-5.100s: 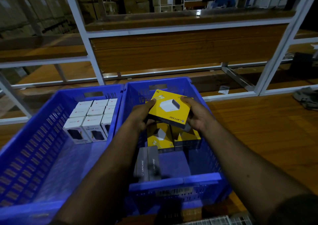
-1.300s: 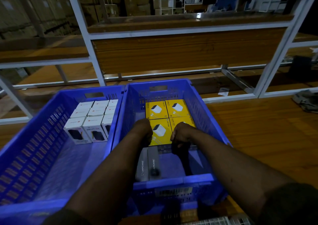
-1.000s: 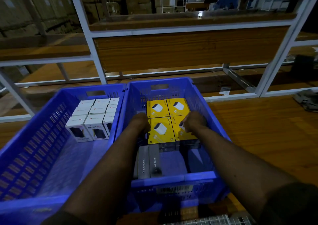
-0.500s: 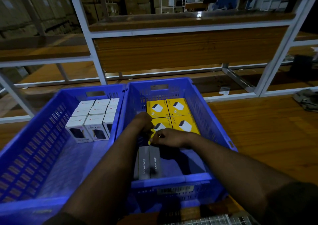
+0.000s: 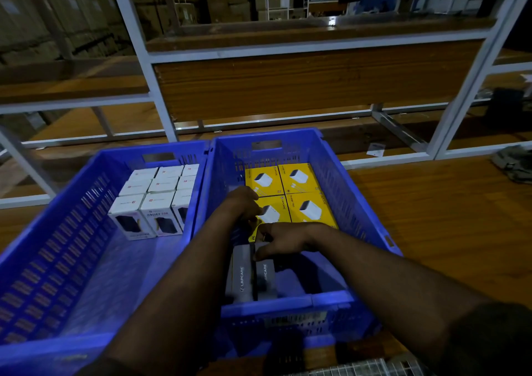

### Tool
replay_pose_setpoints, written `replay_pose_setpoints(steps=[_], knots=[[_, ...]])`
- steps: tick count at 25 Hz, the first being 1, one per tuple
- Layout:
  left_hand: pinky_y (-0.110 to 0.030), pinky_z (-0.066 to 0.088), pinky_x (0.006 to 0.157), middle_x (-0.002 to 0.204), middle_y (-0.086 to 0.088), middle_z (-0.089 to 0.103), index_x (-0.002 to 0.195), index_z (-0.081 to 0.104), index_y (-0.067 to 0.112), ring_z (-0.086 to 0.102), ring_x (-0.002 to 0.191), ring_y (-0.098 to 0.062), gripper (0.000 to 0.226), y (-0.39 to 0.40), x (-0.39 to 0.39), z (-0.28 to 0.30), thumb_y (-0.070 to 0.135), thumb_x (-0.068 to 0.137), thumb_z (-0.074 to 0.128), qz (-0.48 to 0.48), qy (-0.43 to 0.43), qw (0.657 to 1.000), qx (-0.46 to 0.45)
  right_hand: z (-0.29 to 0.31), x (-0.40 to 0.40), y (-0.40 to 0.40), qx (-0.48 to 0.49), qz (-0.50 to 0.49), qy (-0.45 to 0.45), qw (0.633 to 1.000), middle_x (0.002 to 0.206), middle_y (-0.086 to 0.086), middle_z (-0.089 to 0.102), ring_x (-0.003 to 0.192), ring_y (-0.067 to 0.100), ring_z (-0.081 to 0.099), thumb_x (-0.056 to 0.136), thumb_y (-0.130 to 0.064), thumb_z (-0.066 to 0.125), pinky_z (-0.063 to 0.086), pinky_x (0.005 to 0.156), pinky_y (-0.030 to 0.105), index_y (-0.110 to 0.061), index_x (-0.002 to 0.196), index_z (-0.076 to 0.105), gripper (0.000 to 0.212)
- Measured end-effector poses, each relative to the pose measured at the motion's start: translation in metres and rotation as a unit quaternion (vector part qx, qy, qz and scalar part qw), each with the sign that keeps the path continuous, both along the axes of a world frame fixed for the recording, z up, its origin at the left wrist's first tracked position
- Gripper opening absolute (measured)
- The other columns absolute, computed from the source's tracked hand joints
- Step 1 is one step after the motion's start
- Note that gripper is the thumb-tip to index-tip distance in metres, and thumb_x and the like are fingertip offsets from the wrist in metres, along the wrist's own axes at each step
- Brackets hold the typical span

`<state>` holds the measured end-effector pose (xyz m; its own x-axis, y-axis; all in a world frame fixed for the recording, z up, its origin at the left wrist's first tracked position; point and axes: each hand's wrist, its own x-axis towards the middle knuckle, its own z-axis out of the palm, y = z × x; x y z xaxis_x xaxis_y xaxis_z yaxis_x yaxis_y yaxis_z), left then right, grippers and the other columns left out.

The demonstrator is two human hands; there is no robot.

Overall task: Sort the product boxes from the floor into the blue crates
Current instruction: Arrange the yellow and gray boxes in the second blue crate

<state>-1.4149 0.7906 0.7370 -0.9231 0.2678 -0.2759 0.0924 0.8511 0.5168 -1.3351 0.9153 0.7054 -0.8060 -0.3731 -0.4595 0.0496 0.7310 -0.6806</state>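
Right hand (image 5: 283,240) slid left, seemingly touching grey boxes (image 5: 250,277).

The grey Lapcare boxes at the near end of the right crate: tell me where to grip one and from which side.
Take the right-hand grey Lapcare box from above, pinching across its narrow width. It stands on edge beside its twin, long faces touching, so only the top edge and the outer face toward the bare crate floor are free. The right hand already hovers there.
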Motion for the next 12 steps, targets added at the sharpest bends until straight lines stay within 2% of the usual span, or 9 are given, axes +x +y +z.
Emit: replay_pose_setpoints(steps=[3,6,8,10,12], knots=[[-0.037,0.055,0.092,0.12,-0.016,0.067,0.124,0.063,0.007,0.066,0.11,-0.03,0.042,0.0,0.0,-0.001,0.015,0.083,0.072,-0.003,-0.011,1.0,0.008,0.001,0.0,0.0,-0.038,-0.018,-0.015,0.999,0.081,0.01,0.053,0.069,0.021,0.046,0.077,-0.025,0.068,0.039,0.058,0.034,-0.015,0.089,0.054,0.021],[-0.035,0.057,0.087,0.119,-0.016,0.067,0.125,0.062,0.006,0.067,0.107,-0.029,0.043,0.001,0.002,-0.001,0.017,0.085,0.071,-0.007,-0.024,1.0,0.011,0.003,-0.001,0.001,-0.001,-0.012,-0.018,1.0,0.079,0.013,0.052,0.068,0.023,0.043,0.084,-0.014,0.063,0.035,0.055,0.031,-0.007,0.09,0.058,0.01],[-0.032,0.057,0.081,0.12,-0.017,0.067,0.128,0.059,0.005,0.068,0.106,-0.029,0.044,0.003,0.004,0.0,0.016,0.087,0.07,-0.008,-0.04,0.999,0.024,0.004,-0.003,0.003,0.03,-0.021,-0.016,0.999,0.08,0.015,0.058,0.07,0.026,0.049,0.084,-0.011,0.062,0.041,0.057,0.033,0.006,0.094,0.064,0.02],[-0.039,0.057,0.086,0.121,-0.023,0.065,0.134,0.052,0.002,0.068,0.106,-0.032,0.049,0.005,0.007,0.003,0.013,0.089,0.07,0.003,-0.078,0.995,0.055,0.006,-0.007,0.007,0.032,-0.052,0.008,0.998,0.088,0.016,0.07,0.072,0.027,0.059,0.08,-0.01,0.063,0.05,0.061,0.038,0.002,0.098,0.071,0.023],[-0.045,0.057,0.087,0.118,-0.029,0.065,0.138,0.047,0.002,0.068,0.104,-0.037,0.052,0.007,0.009,0.005,0.01,0.091,0.068,0.02,-0.116,0.989,0.086,0.012,-0.009,0.011,0.0,-0.103,0.04,0.994,0.095,0.015,0.072,0.075,0.027,0.065,0.077,-0.008,0.063,0.056,0.065,0.041,0.0,0.094,0.074,0.022]])
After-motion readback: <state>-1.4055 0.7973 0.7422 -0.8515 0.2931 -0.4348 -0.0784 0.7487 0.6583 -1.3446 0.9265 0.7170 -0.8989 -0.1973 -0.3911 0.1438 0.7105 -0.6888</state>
